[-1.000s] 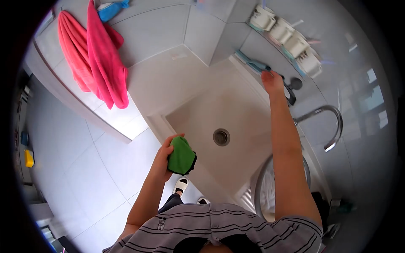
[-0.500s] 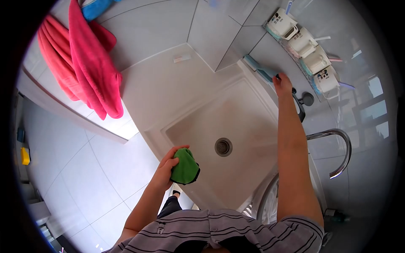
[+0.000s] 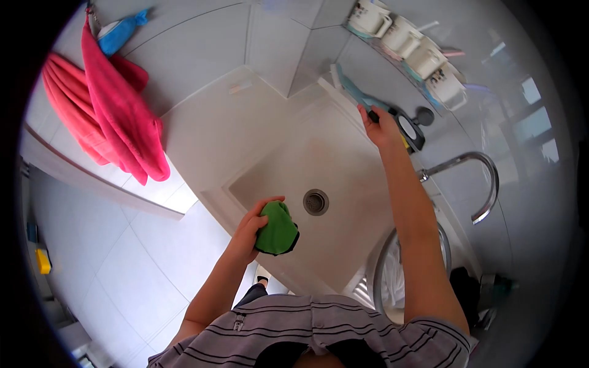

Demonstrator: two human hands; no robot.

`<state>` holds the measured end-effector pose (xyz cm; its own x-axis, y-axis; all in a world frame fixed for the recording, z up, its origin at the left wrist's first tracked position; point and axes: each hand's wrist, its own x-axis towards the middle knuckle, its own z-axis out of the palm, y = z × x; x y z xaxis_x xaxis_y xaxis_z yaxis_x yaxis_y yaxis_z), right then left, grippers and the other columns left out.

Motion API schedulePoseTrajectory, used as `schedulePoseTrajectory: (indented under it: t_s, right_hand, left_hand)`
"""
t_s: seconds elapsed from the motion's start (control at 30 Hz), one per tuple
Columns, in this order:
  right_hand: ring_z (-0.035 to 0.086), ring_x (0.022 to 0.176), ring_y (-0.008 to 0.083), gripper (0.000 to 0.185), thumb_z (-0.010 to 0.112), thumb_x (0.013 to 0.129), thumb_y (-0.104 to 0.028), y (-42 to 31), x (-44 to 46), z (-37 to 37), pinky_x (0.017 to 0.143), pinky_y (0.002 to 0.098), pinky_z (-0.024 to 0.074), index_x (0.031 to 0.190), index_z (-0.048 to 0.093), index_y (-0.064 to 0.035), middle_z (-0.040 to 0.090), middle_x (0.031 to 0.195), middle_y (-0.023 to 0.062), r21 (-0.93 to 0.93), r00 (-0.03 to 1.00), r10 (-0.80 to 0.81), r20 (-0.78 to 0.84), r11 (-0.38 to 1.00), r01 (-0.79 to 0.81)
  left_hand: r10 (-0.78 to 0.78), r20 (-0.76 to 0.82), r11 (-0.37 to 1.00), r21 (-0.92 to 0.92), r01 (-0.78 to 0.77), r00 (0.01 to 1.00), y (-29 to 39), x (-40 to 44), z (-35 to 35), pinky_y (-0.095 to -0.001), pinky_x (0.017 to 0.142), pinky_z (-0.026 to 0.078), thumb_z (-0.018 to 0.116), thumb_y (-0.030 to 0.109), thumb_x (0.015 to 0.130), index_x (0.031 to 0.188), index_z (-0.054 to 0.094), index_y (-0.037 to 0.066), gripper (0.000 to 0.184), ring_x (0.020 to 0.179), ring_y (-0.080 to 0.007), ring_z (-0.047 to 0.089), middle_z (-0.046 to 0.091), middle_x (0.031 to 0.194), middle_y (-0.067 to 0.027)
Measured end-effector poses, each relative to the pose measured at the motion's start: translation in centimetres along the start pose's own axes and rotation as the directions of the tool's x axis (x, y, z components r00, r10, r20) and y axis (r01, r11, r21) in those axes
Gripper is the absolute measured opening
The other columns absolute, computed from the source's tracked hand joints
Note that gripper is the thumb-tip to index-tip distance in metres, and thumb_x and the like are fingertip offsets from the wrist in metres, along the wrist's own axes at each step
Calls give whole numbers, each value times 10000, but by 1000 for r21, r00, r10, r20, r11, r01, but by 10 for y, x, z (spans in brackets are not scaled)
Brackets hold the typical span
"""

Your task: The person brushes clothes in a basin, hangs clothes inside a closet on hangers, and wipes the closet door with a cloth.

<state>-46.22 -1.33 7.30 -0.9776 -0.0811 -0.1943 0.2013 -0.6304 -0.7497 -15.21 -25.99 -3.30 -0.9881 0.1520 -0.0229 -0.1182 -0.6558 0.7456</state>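
My left hand (image 3: 248, 233) grips a bunched green cloth (image 3: 277, 228) with a dark edge, held above the near left rim of the white sink (image 3: 350, 257). My right hand (image 3: 381, 127) reaches to the sink's far right ledge. Its fingers are closed on a small black piece (image 3: 373, 116); the rest of that object is hidden by the hand. Just beyond the fingertips lies a teal brush (image 3: 353, 91) with a pale head. Beside the hand, against the wall, is a black item with a white oval face (image 3: 407, 128).
A chrome faucet (image 3: 485, 165) curves over at the right. White cups (image 3: 402, 37) with toothbrushes stand on a wall shelf. Pink towels (image 3: 126, 122) hang at the left. A drain (image 3: 316, 202) sits in the basin. A round-rimmed container (image 3: 389, 276) holds clear plastic near my right forearm.
My right hand has shifted left in view, with the small black piece in its fingers. The camera view has moved too, so the shelf and faucet appear higher. The green cloth stays in my left hand.
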Motion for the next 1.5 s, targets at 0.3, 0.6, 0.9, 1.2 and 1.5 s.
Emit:
schedulePoseTrajectory:
  t_s: [0.3, 0.6, 0.9, 1.2, 1.5]
  right_hand:
    - [530, 753, 165, 443, 543, 812, -57, -28, -260, -83, 623, 260, 455, 1211, 455, 115, 537, 972, 125, 32, 938, 122, 324, 990, -140]
    - [580, 657, 175, 460, 503, 720, 66, -44, -433, -189, 619, 277, 463, 1168, 493, -37, 560, 896, 90, -350, 963, -228, 147, 898, 266]
    - [419, 549, 91, 359, 656, 844, -113, -110, -548, -261, 505, 222, 323, 1195, 615, -48, 532, 674, 14, -983, 740, -663, -115, 184, 11]
    - [619, 695, 276, 307, 682, 752, -119, -106, -523, -283, 610, 381, 482, 1056, 687, -160, 599, 812, 84, -798, 790, -612, -37, -457, -392]
    - [622, 714, 264, 324, 692, 720, -109, -122, -538, -279, 617, 370, 498, 1033, 697, -193, 589, 806, 54, -778, 769, -636, -60, -453, -435]
  left_hand:
    - [-56, 225, 997, -47, 68, 973, -28, 3, 75, -385, 893, 490, 465, 321, 839, 1313, 432, 25, 559, 1024, -270, 587, 573, 1091, -163]
    - [-200, 398, 979, 121, 164, 896, -86, 29, 169, -382, 875, 488, 368, 425, 925, 1262, 472, 0, 552, 1006, -261, 588, 570, 1116, -136]
    - [-270, 392, 958, 204, 203, 879, -126, 20, 225, -389, 890, 483, 383, 340, 938, 1236, 478, 2, 461, 1026, -261, 581, 526, 1245, -99]
    - [-242, 414, 967, 181, 181, 878, -132, 20, 237, -377, 885, 483, 373, 330, 926, 1238, 477, -4, 469, 1006, -245, 589, 560, 1162, -112]
    - [-190, 392, 976, 171, 132, 900, -128, 14, 242, -357, 882, 479, 425, 336, 919, 1236, 481, 10, 459, 996, -215, 588, 571, 1086, -99]
